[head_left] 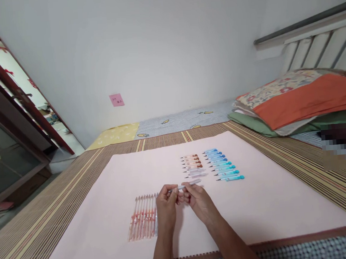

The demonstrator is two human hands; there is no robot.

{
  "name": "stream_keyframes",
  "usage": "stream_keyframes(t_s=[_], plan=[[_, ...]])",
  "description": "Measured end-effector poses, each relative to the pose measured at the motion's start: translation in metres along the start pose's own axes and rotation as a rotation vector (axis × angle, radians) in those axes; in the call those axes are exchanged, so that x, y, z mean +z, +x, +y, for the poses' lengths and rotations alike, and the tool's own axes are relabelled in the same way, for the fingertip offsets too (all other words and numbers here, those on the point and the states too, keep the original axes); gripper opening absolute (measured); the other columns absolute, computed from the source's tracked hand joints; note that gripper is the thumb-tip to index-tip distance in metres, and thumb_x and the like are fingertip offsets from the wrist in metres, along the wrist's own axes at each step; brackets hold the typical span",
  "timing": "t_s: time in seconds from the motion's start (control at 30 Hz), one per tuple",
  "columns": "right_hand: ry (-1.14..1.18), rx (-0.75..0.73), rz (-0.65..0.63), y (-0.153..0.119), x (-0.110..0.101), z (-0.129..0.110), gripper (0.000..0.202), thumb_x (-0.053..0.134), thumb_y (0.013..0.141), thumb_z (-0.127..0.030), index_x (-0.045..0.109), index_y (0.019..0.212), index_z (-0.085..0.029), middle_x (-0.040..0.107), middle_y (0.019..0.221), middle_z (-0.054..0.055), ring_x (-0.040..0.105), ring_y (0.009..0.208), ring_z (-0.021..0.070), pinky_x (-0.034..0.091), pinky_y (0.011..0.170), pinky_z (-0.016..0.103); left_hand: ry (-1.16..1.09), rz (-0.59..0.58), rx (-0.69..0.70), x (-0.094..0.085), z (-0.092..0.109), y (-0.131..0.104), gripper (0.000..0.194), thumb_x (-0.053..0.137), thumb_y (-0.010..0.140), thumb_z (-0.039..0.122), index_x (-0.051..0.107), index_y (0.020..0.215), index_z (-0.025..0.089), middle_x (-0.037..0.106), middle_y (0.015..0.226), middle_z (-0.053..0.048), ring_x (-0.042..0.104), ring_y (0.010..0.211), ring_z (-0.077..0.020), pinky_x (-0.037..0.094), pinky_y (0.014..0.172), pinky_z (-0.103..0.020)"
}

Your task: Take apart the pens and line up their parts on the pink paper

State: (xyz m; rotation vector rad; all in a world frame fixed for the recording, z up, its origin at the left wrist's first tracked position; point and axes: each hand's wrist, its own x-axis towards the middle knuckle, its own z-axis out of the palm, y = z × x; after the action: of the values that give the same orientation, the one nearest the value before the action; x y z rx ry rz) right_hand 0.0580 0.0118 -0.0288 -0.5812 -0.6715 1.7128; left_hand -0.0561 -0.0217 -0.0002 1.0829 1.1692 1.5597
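Note:
My left hand (pixel 167 201) and my right hand (pixel 200 202) meet over the middle of the pale pink sheet (pixel 102 226). Between their fingertips they pinch a slim whitish pencil (pixel 181 187), its far end poking out past my right fingers. Just beyond my hands lies a short column of brown and pale lilac pencils (pixel 191 162). Right of that column, several blue and turquoise pencils (pixel 224 166) form a slanting column, dark tips to the left. Beside my left wrist, several clear pens with pinkish-red markings (pixel 141 217) lie side by side; the wrist hides part of the row's right end.
A striped mat (pixel 84 180) surrounds the sheet on the bed. Folded bedding with an orange panel (pixel 305 99) is stacked at the right, below a white radiator (pixel 319 52). A pink note (pixel 116 100) sticks to the wall. An open doorway (pixel 34 88) shows at the left.

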Motion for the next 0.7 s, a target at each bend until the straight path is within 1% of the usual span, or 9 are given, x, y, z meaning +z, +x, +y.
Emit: stream_keyframes(t_s=[0.1, 0.17, 0.33, 0.43, 0.5, 0.6, 0.63, 0.7], plan=[[0.007, 0.013, -0.006, 0.0, -0.003, 0.0, 0.039, 0.087, 0.068, -0.051, 0.073, 0.081, -0.018, 0.05, 0.061, -0.004, 0.046, 0.058, 0.0117, 0.041, 0.06, 0.029, 0.037, -0.004, 0.021, 0.003, 0.001, -0.003, 0.027, 0.075, 0.079, 0.043, 0.069, 0.089, 0.018, 0.07, 0.063, -0.001, 0.061, 0.057, -0.0136, 0.046, 0.058, -0.025], [-0.031, -0.007, 0.003, 0.001, -0.004, 0.0, 0.04, 0.086, 0.068, -0.053, 0.072, 0.08, -0.018, 0.05, 0.06, -0.005, 0.046, 0.057, 0.012, 0.041, 0.059, 0.03, 0.021, 0.011, 0.003, 0.005, 0.002, -0.004, 0.028, 0.076, 0.078, 0.044, 0.068, 0.086, 0.018, 0.069, 0.062, 0.0, 0.061, 0.054, -0.0138, 0.047, 0.057, -0.026], [-0.218, -0.145, 0.101, 0.002, -0.001, -0.004, 0.047, 0.085, 0.065, -0.059, 0.071, 0.08, -0.017, 0.055, 0.059, -0.004, 0.047, 0.054, 0.0114, 0.038, 0.055, 0.029, -0.113, 0.047, -0.118, 0.007, 0.0, -0.002, 0.035, 0.082, 0.071, 0.046, 0.066, 0.082, 0.016, 0.07, 0.062, -0.001, 0.061, 0.05, -0.0134, 0.049, 0.055, -0.026], [-0.388, -0.23, 0.149, 0.0, 0.0, -0.009, 0.046, 0.084, 0.066, -0.059, 0.072, 0.077, -0.017, 0.058, 0.059, -0.002, 0.047, 0.053, 0.0115, 0.037, 0.054, 0.028, -0.244, 0.051, -0.218, 0.004, -0.002, 0.0, 0.042, 0.088, 0.063, 0.046, 0.065, 0.08, 0.015, 0.07, 0.062, -0.001, 0.061, 0.05, -0.0113, 0.048, 0.053, -0.024], [-0.462, -0.263, 0.14, 0.0, 0.0, -0.013, 0.044, 0.082, 0.068, -0.058, 0.073, 0.077, -0.017, 0.06, 0.06, -0.001, 0.048, 0.054, 0.0118, 0.037, 0.053, 0.028, -0.311, 0.049, -0.286, 0.002, -0.002, 0.001, 0.046, 0.093, 0.057, 0.045, 0.065, 0.077, 0.014, 0.068, 0.06, 0.0, 0.06, 0.05, -0.0097, 0.047, 0.051, -0.021], [-0.484, -0.264, 0.082, -0.001, -0.002, -0.016, 0.043, 0.083, 0.067, -0.058, 0.075, 0.077, -0.017, 0.061, 0.062, -0.001, 0.049, 0.055, 0.0124, 0.038, 0.053, 0.028, -0.358, 0.045, -0.382, -0.001, -0.001, 0.002, 0.05, 0.097, 0.048, 0.042, 0.065, 0.073, 0.013, 0.067, 0.058, 0.001, 0.058, 0.048, -0.0077, 0.044, 0.048, -0.018], [-0.47, -0.245, 0.064, -0.001, -0.002, -0.016, 0.043, 0.083, 0.067, -0.058, 0.075, 0.078, -0.017, 0.061, 0.063, -0.001, 0.049, 0.055, 0.0122, 0.038, 0.054, 0.028, -0.36, 0.045, -0.386, -0.001, -0.001, 0.002, 0.051, 0.098, 0.047, 0.042, 0.065, 0.073, 0.013, 0.067, 0.057, 0.001, 0.058, 0.048, -0.0073, 0.044, 0.048, -0.018], [-0.38, -0.183, 0.026, -0.002, -0.002, -0.015, 0.044, 0.083, 0.068, -0.058, 0.076, 0.083, -0.017, 0.063, 0.067, 0.0, 0.05, 0.056, 0.012, 0.039, 0.055, 0.028, -0.355, 0.053, -0.336, -0.001, -0.001, 0.002, 0.05, 0.097, 0.05, 0.044, 0.065, 0.074, 0.013, 0.068, 0.058, 0.0, 0.058, 0.048, -0.0074, 0.043, 0.048, -0.018]])
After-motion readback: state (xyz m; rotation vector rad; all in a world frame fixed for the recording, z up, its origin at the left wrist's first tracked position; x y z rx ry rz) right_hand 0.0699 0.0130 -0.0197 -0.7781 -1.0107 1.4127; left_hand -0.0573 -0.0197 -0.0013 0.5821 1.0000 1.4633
